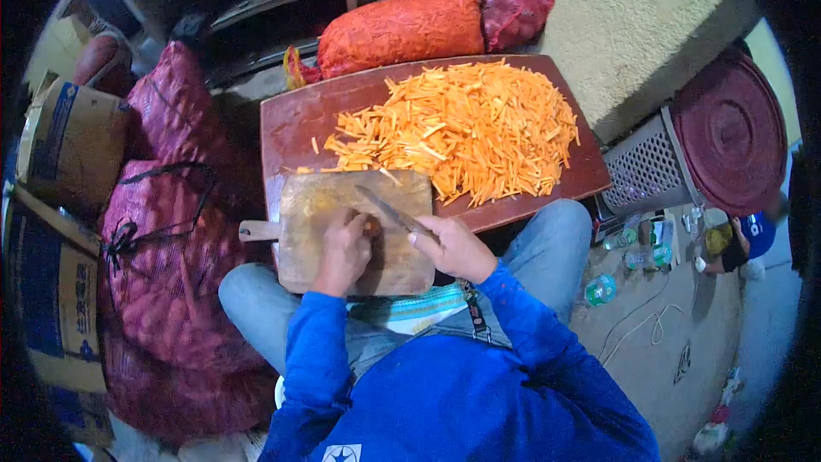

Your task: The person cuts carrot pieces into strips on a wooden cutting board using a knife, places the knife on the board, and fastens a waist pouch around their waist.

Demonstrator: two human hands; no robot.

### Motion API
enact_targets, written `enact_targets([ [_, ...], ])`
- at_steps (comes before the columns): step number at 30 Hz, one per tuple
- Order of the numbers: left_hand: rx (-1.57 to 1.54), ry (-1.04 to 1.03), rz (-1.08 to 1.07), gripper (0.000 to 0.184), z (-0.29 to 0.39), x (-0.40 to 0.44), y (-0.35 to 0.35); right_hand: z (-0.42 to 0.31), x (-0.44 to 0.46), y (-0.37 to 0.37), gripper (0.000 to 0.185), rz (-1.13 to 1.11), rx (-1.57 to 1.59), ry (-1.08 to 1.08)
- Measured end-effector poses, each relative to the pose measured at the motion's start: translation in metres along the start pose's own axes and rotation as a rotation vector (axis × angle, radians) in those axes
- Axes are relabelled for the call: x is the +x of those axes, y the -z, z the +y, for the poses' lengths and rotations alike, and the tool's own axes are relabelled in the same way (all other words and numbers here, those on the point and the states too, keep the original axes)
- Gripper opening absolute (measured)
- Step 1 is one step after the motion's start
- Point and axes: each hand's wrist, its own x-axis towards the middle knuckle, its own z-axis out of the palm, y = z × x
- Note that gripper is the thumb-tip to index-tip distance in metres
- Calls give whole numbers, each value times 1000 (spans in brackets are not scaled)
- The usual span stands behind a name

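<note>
A wooden cutting board [299, 205] with a short handle lies on the near side of a dark red table [291, 137]. My left hand [344, 252] is closed over the board, its fingers round a small brownish-orange piece [372, 227], partly hidden, kind unclear. In my right hand [457, 250], closed round the handle, is a knife [389, 207]; its blade slants up and left across the board, close to the piece. Beyond the board spreads a large heap of orange strips [479, 128], some of them touching the board's far edge.
Full red mesh sacks [180, 265] stand at left beside cardboard boxes [73, 137]. An orange-filled sack [402, 30] lies behind the table. At right are a grey basket [646, 162], a dark red round lid [727, 133], plastic bottles [600, 289] and a person in blue [757, 235].
</note>
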Motion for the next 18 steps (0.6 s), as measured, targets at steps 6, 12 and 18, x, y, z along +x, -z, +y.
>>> enact_targets([
  [6, -43, -61, 42, 24, 6, 5, -11, -11, -1, 1, 30, 9, -62, 21],
  [12, -46, -122, 9, 20, 5, 3, -4, -12, -11, -7, 38, 45, -111, 113],
  [18, 62, -174, -8, 31, 6, 1, -5, -31, -31, -7, 46, -79, -219, 29],
])
